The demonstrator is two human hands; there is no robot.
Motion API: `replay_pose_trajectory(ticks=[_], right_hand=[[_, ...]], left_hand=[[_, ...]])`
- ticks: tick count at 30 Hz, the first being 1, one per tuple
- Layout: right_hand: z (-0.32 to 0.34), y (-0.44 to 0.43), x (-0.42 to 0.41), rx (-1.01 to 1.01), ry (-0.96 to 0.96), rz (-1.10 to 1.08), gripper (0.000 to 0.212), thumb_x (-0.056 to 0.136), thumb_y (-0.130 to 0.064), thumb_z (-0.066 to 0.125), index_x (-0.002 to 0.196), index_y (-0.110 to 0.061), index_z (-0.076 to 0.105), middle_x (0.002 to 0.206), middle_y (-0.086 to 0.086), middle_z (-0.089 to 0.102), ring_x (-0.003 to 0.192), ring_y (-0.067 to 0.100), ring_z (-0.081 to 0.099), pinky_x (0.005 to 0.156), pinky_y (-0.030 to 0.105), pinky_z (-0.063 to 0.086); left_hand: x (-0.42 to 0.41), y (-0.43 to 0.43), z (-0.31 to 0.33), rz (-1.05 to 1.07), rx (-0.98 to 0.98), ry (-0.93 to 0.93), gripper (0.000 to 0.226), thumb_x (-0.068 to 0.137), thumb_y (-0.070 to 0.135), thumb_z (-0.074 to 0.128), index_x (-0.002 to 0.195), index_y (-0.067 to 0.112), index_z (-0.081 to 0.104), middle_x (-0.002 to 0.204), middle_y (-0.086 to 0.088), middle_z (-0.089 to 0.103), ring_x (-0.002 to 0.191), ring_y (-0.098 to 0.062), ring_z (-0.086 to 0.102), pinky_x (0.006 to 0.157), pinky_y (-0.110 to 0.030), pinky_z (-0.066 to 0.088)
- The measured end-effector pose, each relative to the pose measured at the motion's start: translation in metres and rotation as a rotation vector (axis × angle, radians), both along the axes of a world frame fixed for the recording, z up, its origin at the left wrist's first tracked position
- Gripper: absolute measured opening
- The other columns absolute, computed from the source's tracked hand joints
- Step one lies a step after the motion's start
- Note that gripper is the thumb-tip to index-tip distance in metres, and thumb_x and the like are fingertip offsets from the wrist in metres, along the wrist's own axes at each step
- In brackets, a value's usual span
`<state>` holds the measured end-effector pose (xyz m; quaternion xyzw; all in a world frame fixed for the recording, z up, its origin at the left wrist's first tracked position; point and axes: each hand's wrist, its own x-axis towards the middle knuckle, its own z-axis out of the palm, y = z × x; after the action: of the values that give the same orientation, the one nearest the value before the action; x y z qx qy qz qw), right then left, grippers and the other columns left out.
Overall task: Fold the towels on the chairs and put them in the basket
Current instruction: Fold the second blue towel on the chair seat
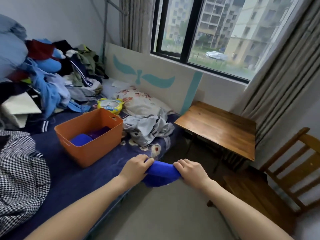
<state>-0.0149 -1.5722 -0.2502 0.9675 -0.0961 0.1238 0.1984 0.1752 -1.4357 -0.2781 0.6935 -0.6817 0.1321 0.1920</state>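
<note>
the left grip [136,166] and the right grip [189,169] are both holding a bright blue towel [161,171]. each one is curling its fingers over one end of the top edge. the cloth is stretching between them as a short, bunched band and sagging a little underneath. the towel is hanging at the near corner of the bed [69,179], partly over the dark blue bedcover and partly over the grey floor [164,213]. i cannot tell whether its underside is touching the bed's edge.

an orange basket [90,149] is sitting on the bed, beyond the left grip and a little to its left, apart from it. inside, a folded blue towel [80,139] is lying toward the near left, and a purple towel [98,133] is lying beside it toward the far right.

a crumpled grey garment [149,129] is lying just right of the basket, and a yellow fan [110,105] is sitting just behind its far rim. a floral pillow [138,101] is lying beyond the garment. a heap of mixed clothes [52,80] is piling up at the far left, and a checked cloth [19,170] is spreading over the bed's near left.

right of the bed, a wooden tabletop [220,129] is standing under the window [207,32]. a wooden chair [294,170] is standing near it at the right edge, beside a pale curtain [277,75].
</note>
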Motion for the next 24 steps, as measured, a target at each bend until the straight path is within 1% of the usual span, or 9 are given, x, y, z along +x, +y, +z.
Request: replay_pose_trajectory(ticks=[6, 8, 9, 11, 13, 15, 18, 21, 24], right_hand=[[-0.014, -0.079, 0.07, 0.084, 0.142, 0.164, 0.04, 0.041, -0.03, 0.086, 0.076, -0.02, 0.07, 0.066, -0.007, 0.065, 0.054, 0.011, 0.062, 0.041, 0.016, 0.044], [-0.017, -0.108, 0.096, 0.101, 0.184, 0.193, 0.04, 0.049, -0.03, 0.084, 0.083, -0.018, 0.069, 0.074, -0.003, 0.068, 0.063, 0.014, 0.065, 0.046, 0.018, 0.048], [-0.02, -0.127, 0.111, 0.128, 0.217, 0.225, 0.038, 0.06, -0.028, 0.079, 0.093, -0.015, 0.067, 0.083, 0.0, 0.069, 0.072, 0.017, 0.066, 0.054, 0.022, 0.051], [-0.022, -0.152, 0.139, 0.197, 0.257, 0.263, 0.035, 0.082, -0.023, 0.061, 0.114, -0.012, 0.057, 0.107, 0.007, 0.064, 0.095, 0.025, 0.061, 0.072, 0.034, 0.051], [-0.028, -0.179, 0.161, 0.216, 0.286, 0.337, 0.033, 0.089, -0.022, 0.05, 0.121, -0.012, 0.05, 0.117, 0.008, 0.058, 0.104, 0.026, 0.055, 0.08, 0.038, 0.049], [-0.033, -0.201, 0.178, 0.236, 0.34, 0.398, 0.033, 0.091, -0.022, 0.047, 0.123, -0.014, 0.048, 0.118, 0.007, 0.057, 0.105, 0.024, 0.054, 0.082, 0.037, 0.047], [-0.037, -0.231, 0.208, 0.251, 0.375, 0.485, 0.034, 0.09, -0.023, 0.049, 0.122, -0.013, 0.047, 0.118, 0.008, 0.056, 0.106, 0.026, 0.053, 0.082, 0.039, 0.047], [-0.045, -0.239, 0.239, 0.276, 0.441, 0.549, 0.035, 0.088, -0.024, 0.053, 0.12, -0.01, 0.049, 0.117, 0.01, 0.056, 0.106, 0.029, 0.053, 0.081, 0.041, 0.047], [-0.058, -0.24, 0.267, 0.299, 0.457, 0.594, 0.037, 0.088, -0.024, 0.052, 0.123, -0.011, 0.048, 0.12, 0.01, 0.055, 0.108, 0.028, 0.052, 0.08, 0.04, 0.045]], left_hand=[[0.036, -0.046, -0.021, 0.183, 0.028, 0.09, 0.043, 0.046, -0.001, 0.085, 0.087, 0.007, 0.072, 0.07, -0.006, 0.067, 0.054, -0.021, 0.063, 0.046, -0.024, 0.052], [0.052, -0.066, -0.027, 0.262, 0.057, 0.071, 0.044, 0.045, 0.0, 0.085, 0.087, 0.007, 0.071, 0.072, -0.006, 0.068, 0.057, -0.021, 0.064, 0.048, -0.024, 0.053], [0.062, -0.078, -0.031, 0.313, 0.058, 0.085, 0.044, 0.05, 0.001, 0.084, 0.092, 0.007, 0.07, 0.077, -0.007, 0.068, 0.063, -0.021, 0.065, 0.053, -0.026, 0.054], [0.076, -0.095, -0.035, 0.419, 0.097, 0.175, 0.042, 0.072, 0.005, 0.071, 0.113, 0.009, 0.062, 0.101, -0.007, 0.065, 0.089, -0.022, 0.063, 0.074, -0.03, 0.053], [0.087, -0.113, -0.047, 0.516, 0.157, 0.201, 0.042, 0.085, 0.012, 0.057, 0.127, 0.015, 0.051, 0.118, -0.003, 0.057, 0.105, -0.019, 0.054, 0.087, -0.029, 0.044], [0.091, -0.126, -0.054, 0.567, 0.177, 0.226, 0.041, 0.086, 0.015, 0.055, 0.127, 0.018, 0.05, 0.118, 0.0, 0.057, 0.104, -0.016, 0.054, 0.086, -0.026, 0.043], [0.096, -0.143, -0.057, 0.643, 0.174, 0.249, 0.04, 0.076, 0.012, 0.068, 0.114, 0.016, 0.059, 0.104, -0.001, 0.063, 0.091, -0.017, 0.06, 0.075, -0.026, 0.049], [0.104, -0.146, -0.062, 0.77, 0.271, 0.334, 0.041, 0.085, 0.014, 0.055, 0.125, 0.019, 0.05, 0.118, -0.001, 0.056, 0.107, -0.018, 0.052, 0.087, -0.032, 0.045], [0.118, -0.146, -0.067, 0.878, 0.267, 0.398, 0.042, 0.087, 0.015, 0.052, 0.128, 0.023, 0.047, 0.122, 0.004, 0.053, 0.111, -0.014, 0.048, 0.086, -0.029, 0.043]])
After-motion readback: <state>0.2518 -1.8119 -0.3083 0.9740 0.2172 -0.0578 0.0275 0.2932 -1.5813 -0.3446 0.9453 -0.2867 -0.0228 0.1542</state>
